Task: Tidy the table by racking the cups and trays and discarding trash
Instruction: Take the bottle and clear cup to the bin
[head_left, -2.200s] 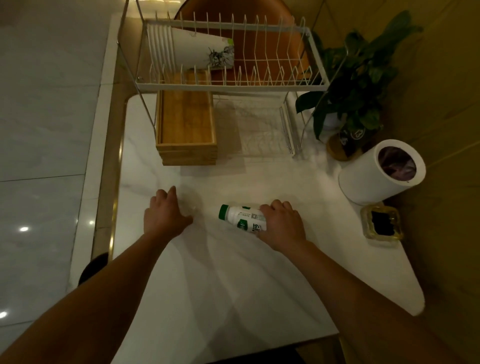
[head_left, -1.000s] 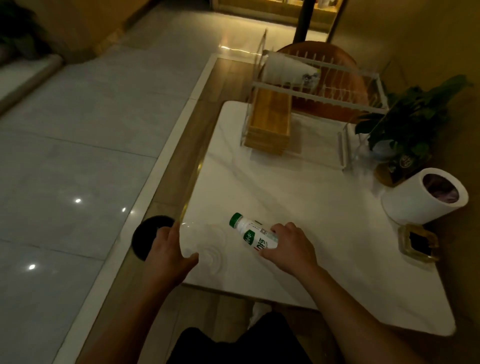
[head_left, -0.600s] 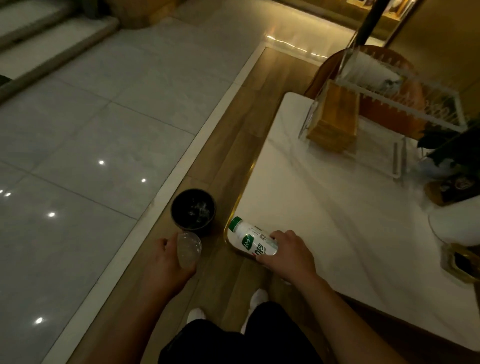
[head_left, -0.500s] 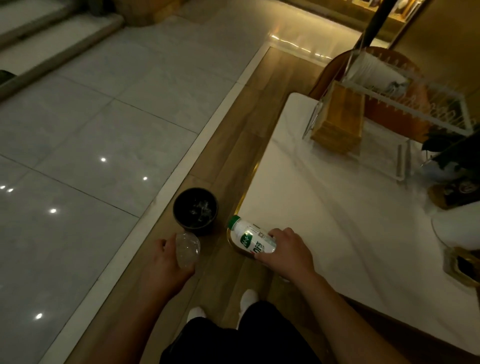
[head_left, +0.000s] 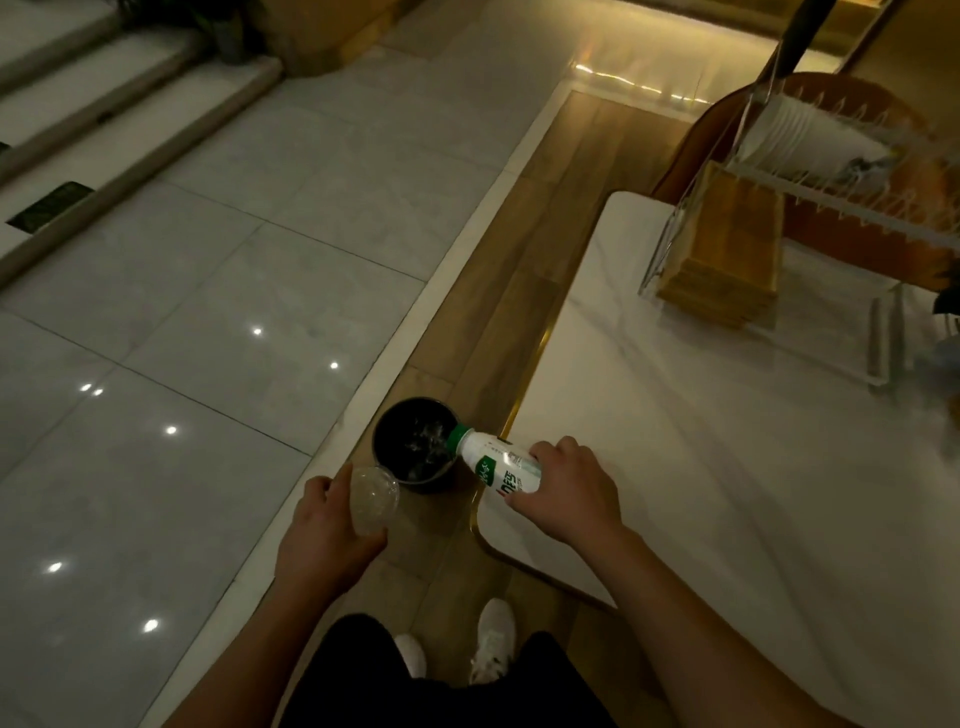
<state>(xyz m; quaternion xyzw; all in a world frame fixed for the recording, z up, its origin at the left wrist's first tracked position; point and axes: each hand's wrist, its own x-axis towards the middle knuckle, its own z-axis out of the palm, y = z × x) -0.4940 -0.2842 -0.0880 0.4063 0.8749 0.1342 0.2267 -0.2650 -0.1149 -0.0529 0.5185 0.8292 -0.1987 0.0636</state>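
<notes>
Low in the frame, the left hand (head_left: 322, 530) holds a clear plastic cup (head_left: 374, 499), fingers (head_left: 332, 480) curled round it, just below the black bin (head_left: 382, 441) on the floor. Right of that, the right hand (head_left: 566, 493) grips a white green-capped bottle (head_left: 493, 465), cap tilted over the bin's rim at the table (head_left: 727, 493) corner. At upper right, the rack (head_left: 857, 210) holds wooden trays (head_left: 727, 249) and white cups (head_left: 800, 140).
</notes>
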